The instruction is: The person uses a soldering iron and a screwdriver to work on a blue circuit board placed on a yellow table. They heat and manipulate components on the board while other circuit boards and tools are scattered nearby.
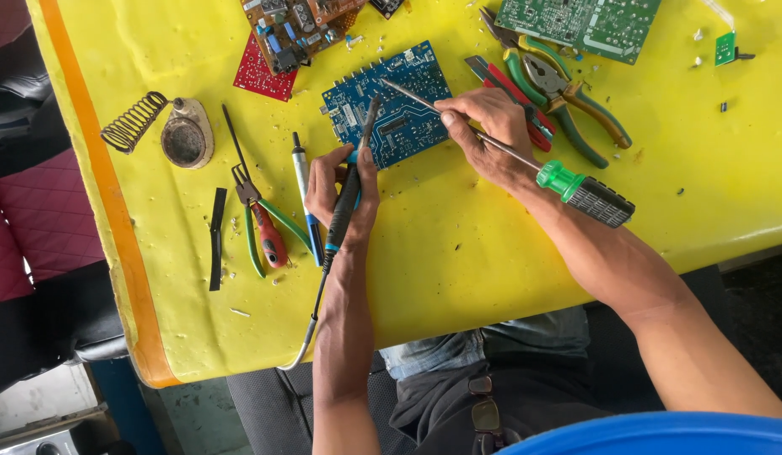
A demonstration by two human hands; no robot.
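A blue circuit board (399,118) lies on the yellow table (458,253). My left hand (340,190) grips a black soldering iron (344,206), its tip pointing up onto the board's lower left part. My right hand (492,131) holds a screwdriver (576,190) with a green and black handle; its long shaft crosses the hand and its tip rests on the board's upper middle.
A soldering iron stand (167,131) with a coil sits at left. Red-handled pliers (260,223) and a blue pen-like tool (305,198) lie left of my left hand. Green pliers (568,97), a green board (576,24), a brown board (298,29) and a red board (260,76) lie at the top.
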